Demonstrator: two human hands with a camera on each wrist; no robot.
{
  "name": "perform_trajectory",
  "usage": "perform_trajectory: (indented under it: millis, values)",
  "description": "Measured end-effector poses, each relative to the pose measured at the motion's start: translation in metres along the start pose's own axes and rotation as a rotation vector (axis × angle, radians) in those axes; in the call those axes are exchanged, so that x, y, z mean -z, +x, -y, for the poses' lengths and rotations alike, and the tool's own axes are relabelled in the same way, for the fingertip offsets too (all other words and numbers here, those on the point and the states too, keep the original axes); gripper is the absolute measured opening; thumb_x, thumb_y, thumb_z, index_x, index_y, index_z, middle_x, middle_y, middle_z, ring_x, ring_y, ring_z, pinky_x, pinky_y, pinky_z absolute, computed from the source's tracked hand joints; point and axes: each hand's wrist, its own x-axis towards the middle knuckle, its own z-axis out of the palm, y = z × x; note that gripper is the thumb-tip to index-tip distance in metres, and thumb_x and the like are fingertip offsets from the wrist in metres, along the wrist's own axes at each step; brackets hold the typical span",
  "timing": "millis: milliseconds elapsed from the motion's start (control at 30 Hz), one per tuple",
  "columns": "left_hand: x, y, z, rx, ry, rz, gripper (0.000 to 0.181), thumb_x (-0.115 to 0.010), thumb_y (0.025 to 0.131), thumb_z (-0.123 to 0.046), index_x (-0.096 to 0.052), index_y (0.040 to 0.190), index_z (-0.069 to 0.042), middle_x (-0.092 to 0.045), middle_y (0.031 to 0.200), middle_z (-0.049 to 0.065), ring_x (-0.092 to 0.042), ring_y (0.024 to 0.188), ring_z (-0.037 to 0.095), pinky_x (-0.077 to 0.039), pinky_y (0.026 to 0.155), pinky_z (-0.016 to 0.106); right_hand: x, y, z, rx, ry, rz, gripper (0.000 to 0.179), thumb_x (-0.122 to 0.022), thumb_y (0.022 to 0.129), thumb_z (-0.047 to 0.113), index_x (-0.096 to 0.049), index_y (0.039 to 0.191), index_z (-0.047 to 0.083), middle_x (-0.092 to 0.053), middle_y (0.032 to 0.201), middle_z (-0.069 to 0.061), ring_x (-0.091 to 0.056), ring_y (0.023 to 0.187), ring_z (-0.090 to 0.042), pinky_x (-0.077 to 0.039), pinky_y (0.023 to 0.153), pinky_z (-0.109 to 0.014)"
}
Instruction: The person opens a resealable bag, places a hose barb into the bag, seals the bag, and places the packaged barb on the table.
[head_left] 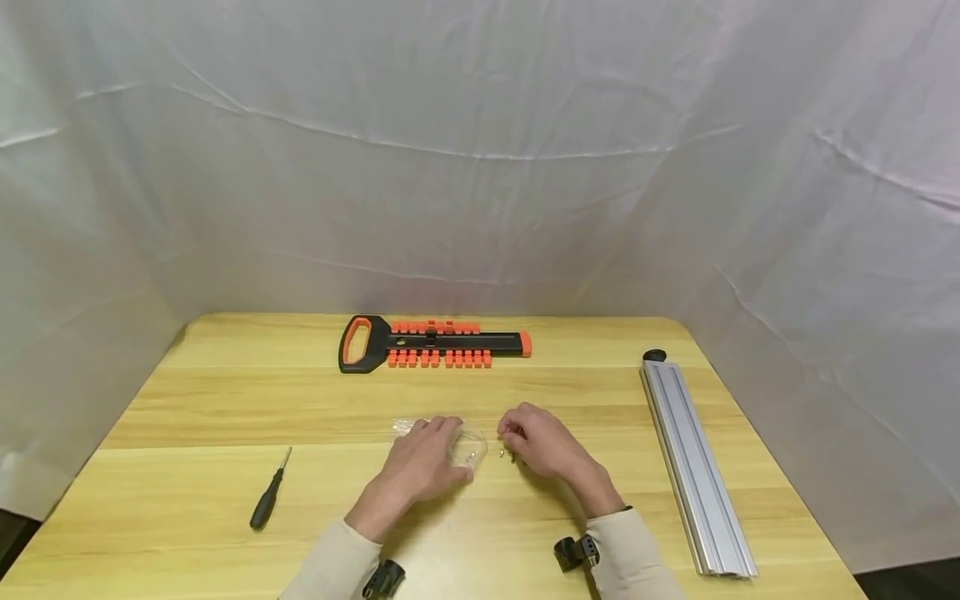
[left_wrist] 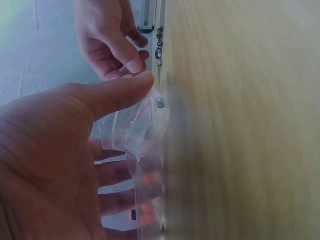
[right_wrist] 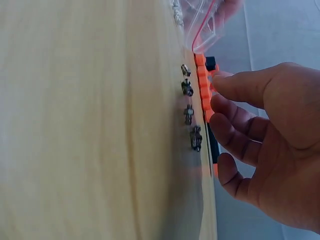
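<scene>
My left hand (head_left: 422, 460) holds a clear plastic zip bag (head_left: 468, 446) on the table, its thumb at the bag's near side and its fingers behind. A little shiny metal hardware (left_wrist: 160, 103) shows at the bag's edge in the left wrist view. My right hand (head_left: 546, 442) hovers just right of the bag, fingers loosely bent, with nothing seen between them. Several small metal pieces (right_wrist: 188, 114), like screws or bolts, lie in a row on the table beside its fingertips. Their exact kind is too small to tell.
A black screwdriver (head_left: 267, 500) lies at the left. Toward the back is a black and orange rack-like tool with a loop handle (head_left: 365, 343). A long silver aluminium profile (head_left: 697, 467) with a black knob (head_left: 655, 355) lies along the right side. Pale curtains (head_left: 480, 167) surround the table.
</scene>
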Motion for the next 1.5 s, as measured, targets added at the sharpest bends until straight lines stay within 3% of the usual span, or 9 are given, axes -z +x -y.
perform_trajectory:
  millis: [400, 733, 967, 1500]
  values:
    - [0.000, 0.002, 0.001, 0.002, -0.004, -0.014, 0.073, -0.076, 0.078, -0.041, -0.049, 0.138, -0.012, -0.056, 0.135, 0.012, -0.053, 0.120, 0.037, -0.047, 0.094, 0.057, 0.003, -0.005, -0.010, -0.033, -0.007, 0.003, 0.009, -0.063, 0.093, 0.014, -0.069, 0.096, 0.018, -0.059, 0.088, 0.007, -0.057, 0.084, -0.009, -0.052, 0.080, -0.032]
    - [0.001, 0.004, 0.000, 0.011, -0.002, 0.009, 0.073, -0.076, 0.079, -0.042, -0.047, 0.140, -0.013, -0.055, 0.137, 0.012, -0.051, 0.123, 0.036, -0.046, 0.096, 0.058, 0.009, -0.010, -0.021, -0.092, -0.001, -0.015, 0.010, -0.062, 0.093, 0.014, -0.070, 0.094, 0.019, -0.058, 0.086, 0.008, -0.054, 0.080, -0.008, -0.050, 0.078, -0.032]
    - [0.002, 0.002, 0.000, 0.007, 0.002, -0.002, 0.073, -0.076, 0.079, -0.041, -0.047, 0.140, -0.012, -0.054, 0.138, 0.012, -0.051, 0.124, 0.036, -0.045, 0.097, 0.058, 0.010, -0.012, -0.029, -0.090, -0.022, -0.010, 0.009, -0.065, 0.091, 0.013, -0.071, 0.095, 0.019, -0.057, 0.084, 0.008, -0.053, 0.077, -0.006, -0.049, 0.074, -0.030]
    - [-0.002, -0.001, -0.002, -0.010, 0.021, -0.027, 0.073, -0.077, 0.078, -0.040, -0.049, 0.138, -0.009, -0.056, 0.135, 0.014, -0.053, 0.120, 0.036, -0.049, 0.095, 0.054, 0.004, -0.008, -0.022, -0.101, -0.070, -0.002, 0.005, -0.069, 0.089, 0.015, -0.070, 0.092, 0.019, -0.055, 0.082, 0.007, -0.052, 0.075, -0.008, -0.049, 0.072, -0.029]
